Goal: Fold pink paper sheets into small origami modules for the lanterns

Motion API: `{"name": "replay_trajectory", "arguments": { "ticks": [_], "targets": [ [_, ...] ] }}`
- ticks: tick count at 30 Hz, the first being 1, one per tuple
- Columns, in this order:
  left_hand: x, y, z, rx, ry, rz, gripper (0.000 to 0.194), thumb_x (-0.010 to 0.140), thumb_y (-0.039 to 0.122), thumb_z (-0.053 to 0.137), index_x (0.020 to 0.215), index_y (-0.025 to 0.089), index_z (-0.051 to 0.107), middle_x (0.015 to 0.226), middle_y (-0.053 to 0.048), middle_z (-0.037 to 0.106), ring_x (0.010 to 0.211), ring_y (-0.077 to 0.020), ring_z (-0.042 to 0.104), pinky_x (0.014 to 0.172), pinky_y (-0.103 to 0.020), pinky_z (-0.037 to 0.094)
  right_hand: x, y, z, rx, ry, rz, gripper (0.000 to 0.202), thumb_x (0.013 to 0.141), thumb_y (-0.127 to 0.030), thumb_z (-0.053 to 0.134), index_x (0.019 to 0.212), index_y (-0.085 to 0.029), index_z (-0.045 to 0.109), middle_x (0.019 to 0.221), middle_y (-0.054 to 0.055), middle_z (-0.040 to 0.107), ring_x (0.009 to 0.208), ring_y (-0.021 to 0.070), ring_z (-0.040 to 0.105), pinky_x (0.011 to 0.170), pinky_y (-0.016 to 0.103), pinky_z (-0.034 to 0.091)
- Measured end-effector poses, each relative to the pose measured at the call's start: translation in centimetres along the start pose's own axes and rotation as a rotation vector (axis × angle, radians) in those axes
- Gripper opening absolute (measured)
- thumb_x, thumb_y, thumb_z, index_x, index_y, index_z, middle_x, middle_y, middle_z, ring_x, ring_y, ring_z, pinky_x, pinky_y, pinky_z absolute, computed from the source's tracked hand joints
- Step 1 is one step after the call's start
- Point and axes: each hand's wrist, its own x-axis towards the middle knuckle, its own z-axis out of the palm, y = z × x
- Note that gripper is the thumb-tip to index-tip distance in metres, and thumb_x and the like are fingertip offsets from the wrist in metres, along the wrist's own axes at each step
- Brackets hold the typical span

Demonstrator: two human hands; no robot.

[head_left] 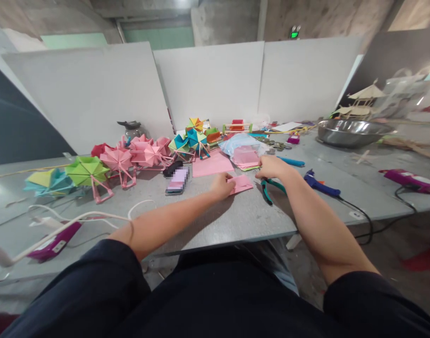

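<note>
On the grey table, a small folded piece of pink paper [242, 184] lies nearly flat. My left hand [222, 186] grips its left end, fingers closed on it. To the right, my right hand [271, 167] is bent downward with curled fingers; whatever is between the fingertips is hidden. Just below that hand are pliers with teal handles [267, 193], the handles spread and their jaw end hidden near my fingers. Behind my hands, a stack of pink paper [246, 157] sits partly in a clear plastic bag [241, 143]. A larger pink sheet [212, 163] lies left of it.
Folded paper umbrellas in pink [118, 159], green [88, 170] and other colours crowd the left. A phone [178, 180] lies left of my left hand. Rightward are a blue glue gun [320, 184], a steel bowl [352, 134] and a purple power strip [410, 180] with a cable.
</note>
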Motion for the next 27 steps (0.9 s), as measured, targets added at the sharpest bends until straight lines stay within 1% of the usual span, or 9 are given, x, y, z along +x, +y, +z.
{"name": "replay_trajectory", "arguments": {
  "ticks": [2,7,9,12,16,18,20,24,27],
  "targets": [
    [0.7,1.3,1.6,0.014,-0.011,0.018,0.019,0.098,0.02,0.065,0.114,0.017,0.075,0.092,-0.009,0.079,0.081,-0.0228,0.073,0.071,-0.031,0.053,-0.7,0.3,-1.3,-0.019,0.031,0.034,0.018,0.071,-0.029,0.084,0.085,-0.021,0.076,0.077,0.008,0.079,0.08,0.0279,0.075,0.067,0.033,0.051],
    [1.7,4.2,5.2,0.053,-0.057,0.151,0.014,0.101,0.023,0.067,0.107,0.02,0.079,0.108,-0.013,0.082,0.104,-0.0287,0.075,0.089,-0.036,0.056,-1.9,-0.9,-2.1,-0.023,0.18,0.021,0.037,0.074,-0.032,0.085,0.108,-0.019,0.075,0.097,0.012,0.083,0.089,0.0286,0.076,0.07,0.03,0.051],
    [1.9,4.7,6.0,0.083,-0.071,0.186,0.018,0.103,0.027,0.065,0.11,0.021,0.081,0.115,-0.013,0.081,0.112,-0.0304,0.075,0.096,-0.038,0.056,-1.9,-1.4,-1.7,-0.049,0.131,0.003,0.037,0.076,-0.029,0.085,0.111,-0.019,0.076,0.093,0.012,0.083,0.088,0.0293,0.077,0.071,0.03,0.052],
    [2.0,4.8,6.2,0.157,-0.066,0.188,0.026,0.106,0.031,0.059,0.11,0.02,0.082,0.126,-0.016,0.079,0.125,-0.0327,0.071,0.104,-0.041,0.054,-1.4,-1.6,-1.2,-0.093,-0.008,0.022,0.029,0.074,-0.021,0.086,0.102,-0.018,0.079,0.079,0.01,0.081,0.077,0.0276,0.077,0.066,0.029,0.052],
    [2.7,3.8,4.0,0.243,-0.072,0.212,0.032,0.106,0.019,0.052,0.114,0.022,0.082,0.127,-0.011,0.08,0.12,-0.0248,0.072,0.102,-0.033,0.054,-0.8,-0.8,-0.9,-0.11,-0.045,0.043,0.022,0.074,-0.021,0.088,0.093,-0.018,0.079,0.078,0.01,0.081,0.077,0.0266,0.078,0.064,0.028,0.052],
    [3.3,2.5,1.6,0.303,-0.061,0.21,0.031,0.101,0.016,0.057,0.118,0.024,0.081,0.127,-0.01,0.08,0.118,-0.0243,0.072,0.1,-0.031,0.053,-0.7,-0.5,-0.9,-0.118,0.003,0.045,0.021,0.082,-0.027,0.085,0.1,-0.019,0.079,0.093,0.014,0.083,0.089,0.0287,0.079,0.071,0.03,0.053],
    [3.9,0.5,-1.1,0.389,-0.027,0.165,0.029,0.099,0.017,0.058,0.117,0.022,0.081,0.125,-0.013,0.08,0.118,-0.0288,0.072,0.1,-0.036,0.054,-0.5,-0.6,-0.9,-0.122,0.065,0.036,0.022,0.095,-0.032,0.073,0.111,-0.018,0.077,0.111,0.017,0.083,0.104,0.0304,0.077,0.079,0.032,0.054],
    [4.7,-4.2,-5.3,0.555,0.037,0.08,0.032,0.097,0.018,0.059,0.122,0.015,0.079,0.132,-0.021,0.075,0.129,-0.0381,0.066,0.109,-0.048,0.051,0.4,-2.8,0.1,-0.111,0.07,-0.063,0.029,0.108,-0.031,0.052,0.122,-0.016,0.073,0.125,0.016,0.08,0.114,0.0268,0.073,0.09,0.031,0.052],
    [4.8,-6.6,-6.2,0.637,0.057,0.093,0.032,0.102,0.019,0.056,0.127,0.014,0.076,0.14,-0.023,0.07,0.137,-0.0402,0.062,0.115,-0.056,0.048,2.0,-5.5,1.3,-0.118,-0.057,-0.158,0.023,0.105,-0.026,0.059,0.117,-0.018,0.077,0.122,0.011,0.082,0.109,0.0233,0.074,0.09,0.028,0.051]
  ]
}}
